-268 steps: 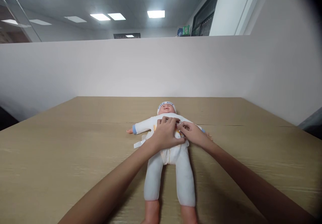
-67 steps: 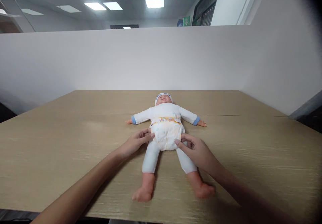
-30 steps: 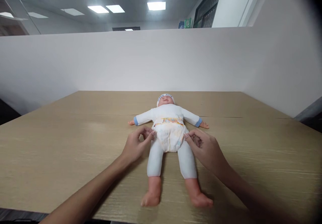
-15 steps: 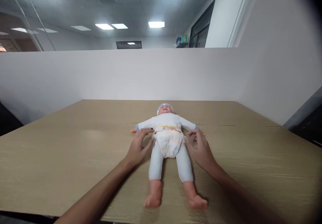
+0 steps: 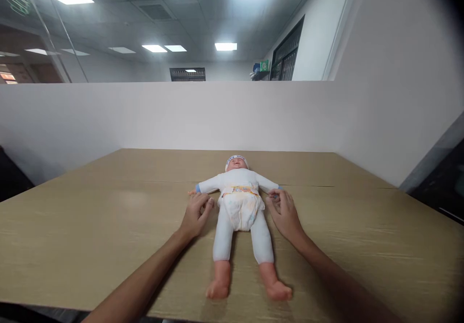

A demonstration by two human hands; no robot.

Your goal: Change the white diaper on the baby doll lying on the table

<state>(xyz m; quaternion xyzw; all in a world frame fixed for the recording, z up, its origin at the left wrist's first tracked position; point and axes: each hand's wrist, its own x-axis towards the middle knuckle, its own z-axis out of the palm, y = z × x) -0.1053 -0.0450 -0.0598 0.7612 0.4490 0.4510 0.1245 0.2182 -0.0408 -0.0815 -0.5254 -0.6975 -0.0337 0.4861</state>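
Left hand (image 5: 197, 214) and right hand (image 5: 284, 212) flank the doll (image 5: 238, 178), its feet (image 5: 219, 286) toward the tabletop's (image 5: 101, 236) near edge; thumbs and fingers apart.

A doll (image 5: 237, 177) on a tan counter (image 5: 90, 236)
The broad top has faint, streaky grain, a thin seam (image 5: 311, 185) across its far part and a soft sheen at left; on it the doll lies face up, head toward the far edge, arms spread, legs parted, bare feet toward the near edge.
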